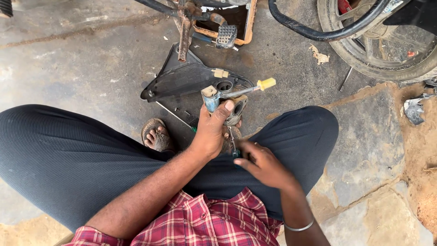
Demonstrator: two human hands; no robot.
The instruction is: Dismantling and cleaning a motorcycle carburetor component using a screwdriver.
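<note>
My left hand (211, 130) grips a small metal carburettor body (226, 99) with round openings, a blue-tinted side and a cream cap, held above my knees. A thin rod with a yellow plastic tip (266, 84) sticks out of it to the right. My right hand (264, 165) is closed around the handle of a slim screwdriver (232, 142), whose shaft points up into the underside of the metal part. Both hands work between my dark-trousered legs.
A black plastic side panel (182, 79) lies on the concrete floor just beyond the hands. A motorcycle wheel (378, 45), frame tube and footpeg (226, 35) stand at the top. A long thin tool (175, 116) lies by my sandalled foot (157, 136). Broken stone slabs at right.
</note>
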